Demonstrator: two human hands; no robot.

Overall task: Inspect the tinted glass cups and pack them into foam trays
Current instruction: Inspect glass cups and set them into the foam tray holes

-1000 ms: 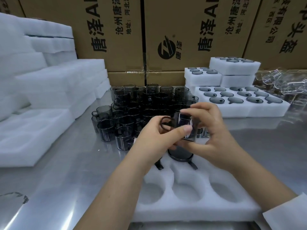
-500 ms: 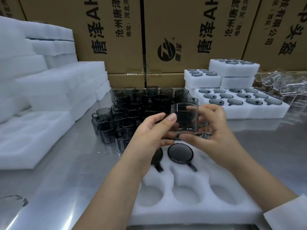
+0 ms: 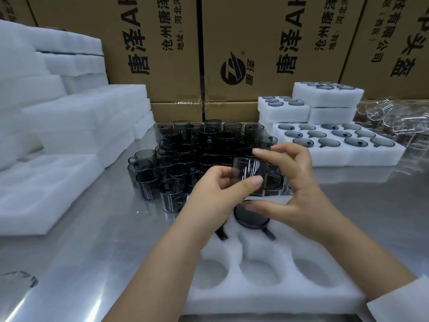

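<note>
A dark tinted glass cup (image 3: pixel 249 174) is held in the air above the near foam tray (image 3: pixel 274 291). My left hand (image 3: pixel 216 196) pinches its near side, thumb on the front wall. My right hand (image 3: pixel 299 189) curls round its far and right side. Two cups sit upside down in the tray's back row; one cup base (image 3: pixel 251 216) shows below the held cup, the other is mostly hidden by my left hand. The tray's front holes are bare. A cluster of several loose tinted cups (image 3: pixel 185 159) stands on the steel table behind.
A filled foam tray (image 3: pixel 336 154) and smaller stacked filled trays (image 3: pixel 325 98) lie at the back right, clear glassware (image 3: pixel 394 119) beyond them. Empty foam trays (image 3: pixel 41 182) and foam stacks (image 3: pixel 69 119) fill the left side. Cardboard boxes (image 3: pixel 267 43) wall the back.
Both hands turned the cup: lifted upright half a second ago, it now sits slightly lower and rotated, with my right fingers spread wider over its top.
</note>
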